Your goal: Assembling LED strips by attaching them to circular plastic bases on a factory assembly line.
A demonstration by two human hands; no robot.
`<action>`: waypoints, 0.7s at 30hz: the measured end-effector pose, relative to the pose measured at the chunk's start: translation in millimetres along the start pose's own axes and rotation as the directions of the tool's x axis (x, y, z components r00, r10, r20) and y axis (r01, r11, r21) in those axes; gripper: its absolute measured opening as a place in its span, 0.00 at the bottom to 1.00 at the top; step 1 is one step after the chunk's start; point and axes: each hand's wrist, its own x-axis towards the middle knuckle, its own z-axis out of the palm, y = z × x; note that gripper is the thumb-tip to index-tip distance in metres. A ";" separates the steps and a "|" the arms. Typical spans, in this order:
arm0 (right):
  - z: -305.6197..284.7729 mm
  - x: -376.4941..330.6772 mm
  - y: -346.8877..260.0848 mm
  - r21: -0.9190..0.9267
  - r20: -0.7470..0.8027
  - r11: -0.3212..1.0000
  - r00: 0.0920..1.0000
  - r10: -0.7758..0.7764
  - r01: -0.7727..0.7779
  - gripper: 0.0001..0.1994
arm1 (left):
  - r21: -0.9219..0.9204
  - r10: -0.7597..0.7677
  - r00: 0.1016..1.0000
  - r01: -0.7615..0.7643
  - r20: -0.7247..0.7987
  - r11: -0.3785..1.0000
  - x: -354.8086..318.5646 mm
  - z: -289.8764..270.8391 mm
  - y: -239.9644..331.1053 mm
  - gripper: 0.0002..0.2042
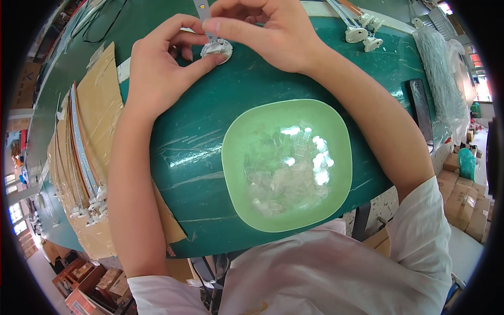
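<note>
Pinching strip (201,9) and base (215,48), grips (157,65) (281,39) narrow

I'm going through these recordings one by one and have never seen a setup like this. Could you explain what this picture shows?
There is no machine here: a person works with two bare hands. The one picture comes from a fisheye camera worn on their head, looking down, so edges bend near the rim. Its left is the person's left.

The left hand holds a white round end piece; the right hand holds the narrow strip rising from it.

On the green table stands a pale green bowl of small clear pieces. Cardboard with more strips lies to the left, a dark phone to the right.
</note>
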 end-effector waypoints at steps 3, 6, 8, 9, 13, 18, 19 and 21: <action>1.1 -2.1 1.0 -0.037 0.065 0.999 0.998 -0.009 0.011 0.09 | 0.005 0.050 0.999 -0.050 -0.013 0.999 -0.3 2.8 -2.1 0.20; 2.2 -7.2 -0.4 -0.516 0.070 0.790 0.935 -0.348 0.332 0.09 | 0.005 0.093 0.993 -0.093 -0.065 0.996 0.1 6.1 1.8 0.20; -6.2 -2.3 10.2 -0.305 0.104 0.888 0.939 -0.327 0.343 0.11 | 0.028 0.112 0.988 -0.110 -0.106 0.994 0.1 3.5 6.2 0.19; -9.6 -0.6 15.2 -0.312 0.099 0.884 0.937 -0.336 0.349 0.11 | -0.049 0.001 0.998 -0.004 -0.057 0.999 -0.1 1.2 8.4 0.18; -15.2 4.5 11.3 0.317 0.062 0.946 0.997 0.047 -0.064 0.06 | -0.317 -0.082 0.997 0.073 -0.014 0.945 -3.2 4.0 11.7 0.16; -18.2 4.2 3.1 0.590 0.145 0.802 0.989 0.010 -0.094 0.08 | -0.278 0.006 0.990 -0.045 -0.139 0.959 -4.0 1.6 24.2 0.17; -17.9 4.4 1.7 0.605 0.147 0.790 0.989 0.018 -0.104 0.09 | -0.253 0.018 0.990 -0.055 -0.143 0.966 -4.1 -0.9 24.4 0.19; -19.6 2.6 -2.0 0.585 0.137 0.806 0.990 0.009 -0.089 0.09 | -0.226 0.044 0.985 -0.082 -0.168 0.971 -3.6 -2.1 28.0 0.18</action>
